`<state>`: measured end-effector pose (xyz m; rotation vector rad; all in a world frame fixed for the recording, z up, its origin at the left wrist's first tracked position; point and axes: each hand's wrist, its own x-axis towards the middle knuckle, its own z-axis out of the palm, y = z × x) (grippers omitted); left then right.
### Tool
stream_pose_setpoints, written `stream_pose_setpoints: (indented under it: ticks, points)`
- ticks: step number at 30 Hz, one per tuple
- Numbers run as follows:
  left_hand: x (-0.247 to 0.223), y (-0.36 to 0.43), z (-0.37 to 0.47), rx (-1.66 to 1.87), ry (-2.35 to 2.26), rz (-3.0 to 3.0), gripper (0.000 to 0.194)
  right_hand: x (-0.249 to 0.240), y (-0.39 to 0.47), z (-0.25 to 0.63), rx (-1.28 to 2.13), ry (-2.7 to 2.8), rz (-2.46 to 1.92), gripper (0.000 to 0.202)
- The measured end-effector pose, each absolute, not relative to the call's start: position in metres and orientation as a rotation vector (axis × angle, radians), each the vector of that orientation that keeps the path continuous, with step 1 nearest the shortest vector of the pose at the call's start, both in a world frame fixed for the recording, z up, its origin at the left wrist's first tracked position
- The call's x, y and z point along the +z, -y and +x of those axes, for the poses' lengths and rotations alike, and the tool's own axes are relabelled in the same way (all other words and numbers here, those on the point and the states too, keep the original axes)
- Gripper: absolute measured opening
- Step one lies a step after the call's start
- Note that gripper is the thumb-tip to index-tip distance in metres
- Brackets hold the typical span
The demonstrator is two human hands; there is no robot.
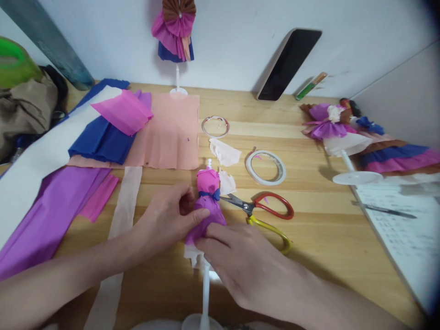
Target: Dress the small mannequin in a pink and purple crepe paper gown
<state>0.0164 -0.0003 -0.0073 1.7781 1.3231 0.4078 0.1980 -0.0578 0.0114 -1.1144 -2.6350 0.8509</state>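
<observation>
A small paper dress (pixel 206 206) with a pink top, blue waist band and purple skirt sits on a white stand (pixel 206 293) in front of me. My left hand (pixel 172 211) is at its left side, thumb on the purple skirt, other fingers curled. My right hand (pixel 240 256) pinches the lower edge of the skirt, its fingertips partly hidden. White paper shows below the purple layer. Scissors (pixel 249 207) with one red and one yellow handle lie partly open just right of the dress.
White tape roll (pixel 281 168), smaller ring (pixel 228 126) and white scraps (pixel 227 153) lie beyond the hands. Crepe paper sheets (pixel 172 137) cover the left. Finished paper dresses (pixel 177 36) stand at the back and right. A phone (pixel 288 64) leans on the wall; a pen (pixel 392 211) lies right.
</observation>
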Motion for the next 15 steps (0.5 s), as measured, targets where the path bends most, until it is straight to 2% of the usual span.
stream_pose_setpoints:
  ticks: [4,7,12,15]
  points:
    - [-0.005,0.000,0.021,0.372,-1.319,1.746,0.023,0.015,0.057,0.200,0.712,2.744,-1.013,0.025]
    - [-0.006,0.000,0.021,0.375,-1.290,1.742,0.023,0.021,0.054,0.206,0.698,2.592,-1.037,0.017]
    - [-0.010,-0.001,0.016,0.435,-1.209,1.740,0.030,0.022,0.045,0.213,0.678,2.443,-1.076,0.024]
    - [-0.008,0.005,0.011,0.525,-1.208,1.790,0.032,0.021,0.044,0.211,0.627,2.410,-1.122,0.016]
